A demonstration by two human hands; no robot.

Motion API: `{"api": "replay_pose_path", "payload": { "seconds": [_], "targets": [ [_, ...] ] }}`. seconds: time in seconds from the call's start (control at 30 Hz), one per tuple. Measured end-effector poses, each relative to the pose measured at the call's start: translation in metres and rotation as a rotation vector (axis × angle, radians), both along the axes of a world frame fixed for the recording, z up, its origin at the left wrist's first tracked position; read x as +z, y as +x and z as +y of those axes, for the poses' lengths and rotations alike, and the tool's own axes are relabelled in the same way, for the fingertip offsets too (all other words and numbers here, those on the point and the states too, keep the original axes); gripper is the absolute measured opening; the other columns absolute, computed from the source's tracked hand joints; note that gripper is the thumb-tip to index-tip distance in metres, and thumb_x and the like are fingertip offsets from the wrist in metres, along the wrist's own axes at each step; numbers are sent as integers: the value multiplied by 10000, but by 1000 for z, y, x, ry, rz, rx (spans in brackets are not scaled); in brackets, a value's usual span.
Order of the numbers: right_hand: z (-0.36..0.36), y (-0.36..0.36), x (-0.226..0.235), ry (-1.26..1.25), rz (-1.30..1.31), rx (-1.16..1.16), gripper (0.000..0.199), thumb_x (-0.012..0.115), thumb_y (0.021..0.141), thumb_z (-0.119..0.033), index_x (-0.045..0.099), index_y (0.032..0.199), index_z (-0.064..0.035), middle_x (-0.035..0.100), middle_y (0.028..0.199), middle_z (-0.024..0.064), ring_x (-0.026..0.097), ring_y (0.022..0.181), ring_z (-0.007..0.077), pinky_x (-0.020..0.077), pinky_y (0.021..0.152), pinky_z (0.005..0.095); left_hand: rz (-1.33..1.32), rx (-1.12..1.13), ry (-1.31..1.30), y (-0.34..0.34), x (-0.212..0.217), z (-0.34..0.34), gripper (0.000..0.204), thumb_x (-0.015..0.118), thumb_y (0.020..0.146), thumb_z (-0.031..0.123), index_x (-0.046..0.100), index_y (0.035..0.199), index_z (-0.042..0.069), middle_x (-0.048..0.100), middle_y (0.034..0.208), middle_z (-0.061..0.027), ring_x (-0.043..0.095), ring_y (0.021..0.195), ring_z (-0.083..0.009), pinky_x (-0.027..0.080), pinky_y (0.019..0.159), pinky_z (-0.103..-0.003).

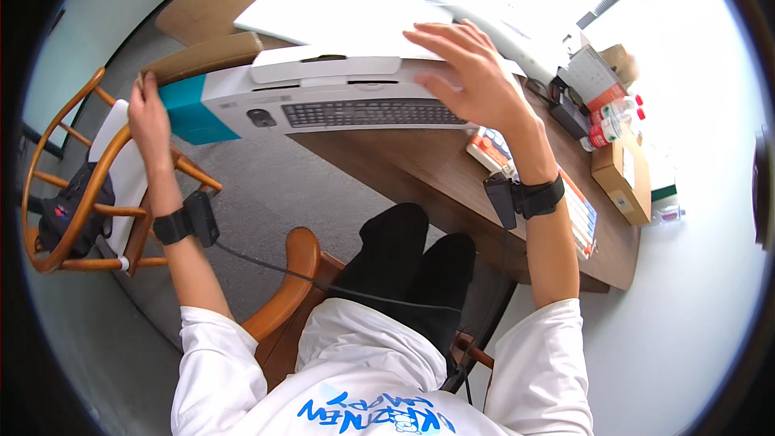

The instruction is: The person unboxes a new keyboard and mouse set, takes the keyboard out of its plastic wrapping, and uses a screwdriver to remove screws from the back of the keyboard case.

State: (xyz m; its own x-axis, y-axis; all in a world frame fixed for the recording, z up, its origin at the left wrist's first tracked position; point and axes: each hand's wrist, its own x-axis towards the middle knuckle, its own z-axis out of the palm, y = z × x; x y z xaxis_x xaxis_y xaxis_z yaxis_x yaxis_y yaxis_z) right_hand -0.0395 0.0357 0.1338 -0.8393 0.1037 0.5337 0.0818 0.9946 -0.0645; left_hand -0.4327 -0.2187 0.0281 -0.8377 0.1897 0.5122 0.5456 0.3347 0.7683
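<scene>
The left hand (149, 113) gripped the teal end of a long white cardboard keyboard box (323, 105) overhanging the brown wooden desk's (420, 173) near edge, while the right hand (468, 73) rested open-fingered on its top.

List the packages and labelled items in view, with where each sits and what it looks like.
Keyboard box: long, white with a teal end, keyboard and mouse pictured on its side; held at the table edge by the left hand and right hand.
Cardboard box: small, brown, at the table's right edge.
Bottles: clear with red caps and labels, behind that box.
Flat package: white with orange, along the table's near edge.
</scene>
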Motion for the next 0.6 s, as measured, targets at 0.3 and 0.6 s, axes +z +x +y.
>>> {"api": "replay_pose_path", "payload": {
  "seconds": [0.3,0.6],
  "targets": [
    [50,120,-9,-714,233,-420,462,579,913,-131,557,1366,-41,618,1296,178,611,1163,285,458,1029,386,-11,35,4,12,-1,17,531,463,1032,453,626,1256,-1,675,1169,-223,628,1099,-363,446,970,-384],
    [45,113,-9,-844,212,-453,304,673,870,-37,666,1159,57,715,1009,79,653,941,134,504,866,263,37,34,-27,3,-2,12,535,454,1033,473,629,1263,23,686,1145,-217,635,1085,-382,454,960,-382]
  ]
}}
